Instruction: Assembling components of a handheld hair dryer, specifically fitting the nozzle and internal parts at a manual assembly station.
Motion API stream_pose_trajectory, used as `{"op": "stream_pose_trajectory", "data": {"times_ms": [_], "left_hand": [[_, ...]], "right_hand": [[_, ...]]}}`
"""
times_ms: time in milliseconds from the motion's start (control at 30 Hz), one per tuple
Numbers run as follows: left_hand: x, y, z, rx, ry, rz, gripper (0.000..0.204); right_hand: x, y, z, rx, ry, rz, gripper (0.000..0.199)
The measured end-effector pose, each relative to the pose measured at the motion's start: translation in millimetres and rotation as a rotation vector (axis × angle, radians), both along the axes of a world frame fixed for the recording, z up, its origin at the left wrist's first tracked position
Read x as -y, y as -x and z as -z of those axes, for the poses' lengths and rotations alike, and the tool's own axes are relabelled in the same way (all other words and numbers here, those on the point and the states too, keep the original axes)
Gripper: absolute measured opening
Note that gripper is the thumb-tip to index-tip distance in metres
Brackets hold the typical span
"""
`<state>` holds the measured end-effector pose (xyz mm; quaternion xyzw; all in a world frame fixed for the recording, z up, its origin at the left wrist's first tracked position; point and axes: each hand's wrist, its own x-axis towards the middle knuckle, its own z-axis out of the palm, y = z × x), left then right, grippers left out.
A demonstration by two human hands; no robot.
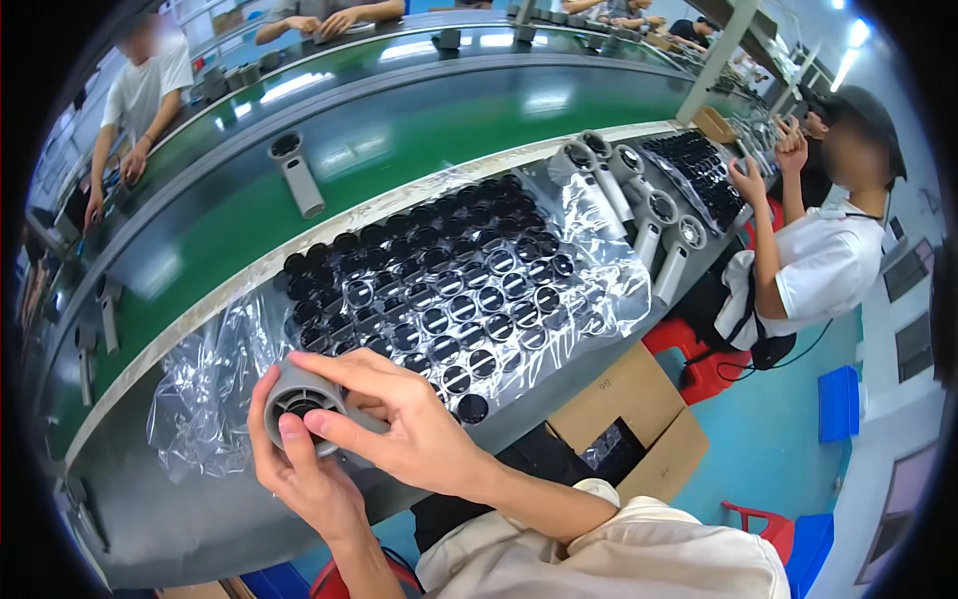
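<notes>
A grey handheld fan [290, 378] is gripped in both hands above the near-left part of the bench, its round open head turned up toward me. My left hand [317, 489] wraps the head from the left and below, the thumb at the opening. From the right, my right hand [414, 419] closes on it, fingers over the top edge and thumb over the opening. Part of the fan's body is hidden by the right hand. Just beyond my hands, rows of round black caps [489, 299] sit on clear plastic sheeting.
Crumpled clear plastic [210, 389] lies left of the caps. Several grey fans [659, 215] are grouped at their right. Another fan [297, 175] rides the green conveyor belt [429, 130]. An open cardboard box [624, 399] stands below the bench; a co-worker [828, 250] sits at the right.
</notes>
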<state>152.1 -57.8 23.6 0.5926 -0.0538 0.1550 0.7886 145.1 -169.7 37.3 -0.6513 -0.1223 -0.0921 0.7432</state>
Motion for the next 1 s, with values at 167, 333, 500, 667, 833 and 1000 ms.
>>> {"op": "stream_pose_trajectory", "data": {"times_ms": [167,333,500,667,833,1000], "left_hand": [[4,7,-7,0.017,0.130,0.101,0.051],[14,24,-22,0.046,0.270,0.013,0.052],[10,11,-19,0.053,0.010,-0.043,0.046],[20,-2,-37,0.187,-0.110,0.252,0.067],[10,23,-41,0.342,-0.389,-0.168,0.076],[-3,25,-56,0.168,-0.534,0.183,0.063]], "right_hand": [[5,12,-11,0.038,0.060,0.012,0.047],[-4,25,-26,0.132,-0.037,0.037,0.044],[-1,15,-17,0.008,-0.078,0.019,0.046],[42,12,-40,0.193,0.328,0.069,0.054],[41,13,-37,0.080,-0.194,0.121,0.046],[32,15,-29,0.080,-0.233,0.075,0.057]]}}
